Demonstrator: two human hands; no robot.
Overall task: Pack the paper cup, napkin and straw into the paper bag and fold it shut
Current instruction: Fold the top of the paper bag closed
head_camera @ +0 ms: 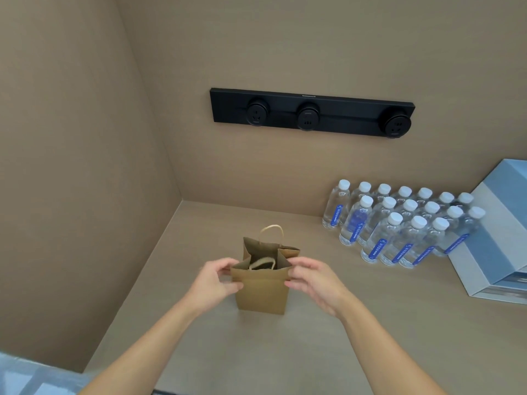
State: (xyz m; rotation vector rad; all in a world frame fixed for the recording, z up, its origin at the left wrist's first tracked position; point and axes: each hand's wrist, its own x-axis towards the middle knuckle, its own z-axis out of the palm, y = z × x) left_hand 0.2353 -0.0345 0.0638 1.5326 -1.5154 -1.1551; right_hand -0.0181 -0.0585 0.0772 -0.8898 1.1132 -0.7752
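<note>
The paper bag [261, 283] stands upright on the table [356, 337] at lower centre of the frame, mouth open and facing up. One twisted handle rises above the far panel; the other is folded down inside the mouth.

Left hand [212, 280]: positioned at the left side of the bag's top rim. Its fingers [225, 263] are closed on the near left corner of the rim.

Right hand [312, 280]: positioned at the right side of the rim. Its fingers [296, 263] pinch the near right corner in the same manner.

The paper cup, napkin and straw are not visible anywhere on the table. The interior of the bag is in shadow, so it cannot be determined whether they are already inside.

Step in hand, as a judgement: with both hands gripping the rim corners, this is either spreading the mouth open for loading or the start of the closing fold. The missing items favour the fold.

Next move, if folding: press the side gussets inward, bring the near and far panels together, then crease the top band down evenly. Both corners should be held level to prevent a skewed fold.

Water bottles [399, 226] stand in rows at right of centre, well apart from the bag.
</note>
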